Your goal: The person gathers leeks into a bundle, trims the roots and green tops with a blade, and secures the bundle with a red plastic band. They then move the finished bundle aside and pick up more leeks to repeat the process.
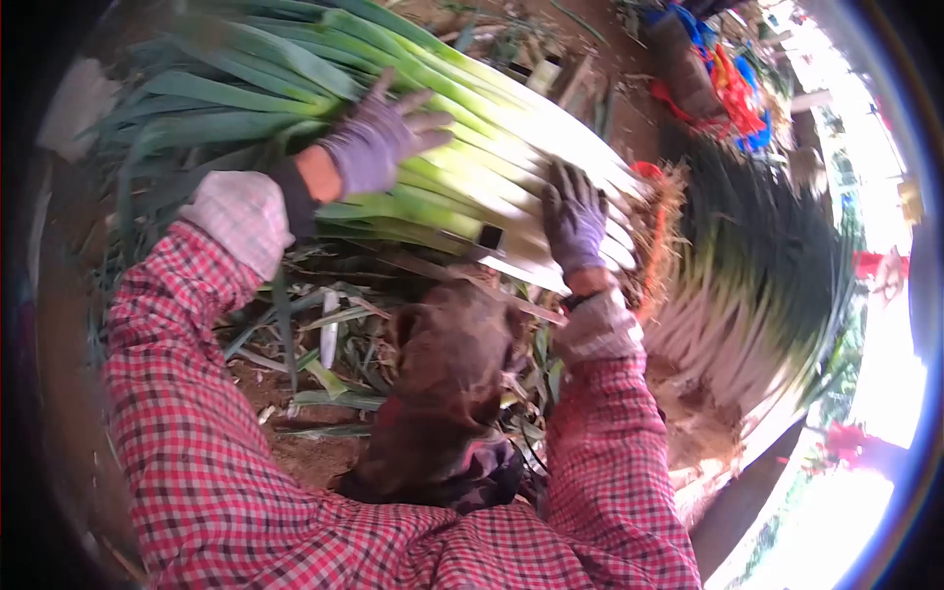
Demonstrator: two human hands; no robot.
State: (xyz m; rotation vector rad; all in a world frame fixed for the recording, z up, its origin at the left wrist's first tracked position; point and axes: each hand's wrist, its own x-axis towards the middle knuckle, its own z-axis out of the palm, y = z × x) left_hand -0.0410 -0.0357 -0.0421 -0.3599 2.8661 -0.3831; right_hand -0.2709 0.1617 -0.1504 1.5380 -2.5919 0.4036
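Note:
A thick bundle of leeks [472, 128] lies across the top of the view, green leaves to the left and white stems and roots to the right. My left hand [383, 138], in a purple-grey glove, rests on the green part with its fingers spread. On the white stems near the root end lies my right hand [575, 218], gloved too, its fingers stretched out. An orange-red strip [659, 241] runs by the hairy roots [671, 211]. Under the bundle, a narrow bar [482, 283] with a dark square end passes close to the right wrist.
A second heap of leeks [747, 265] with dark green tops stands at the right. Loose leaf scraps [334, 388] litter the soil below the bundle. My knee in dark brown cloth [457, 339] sits between my arms. Red and blue plastic [733, 93] lies at the top right.

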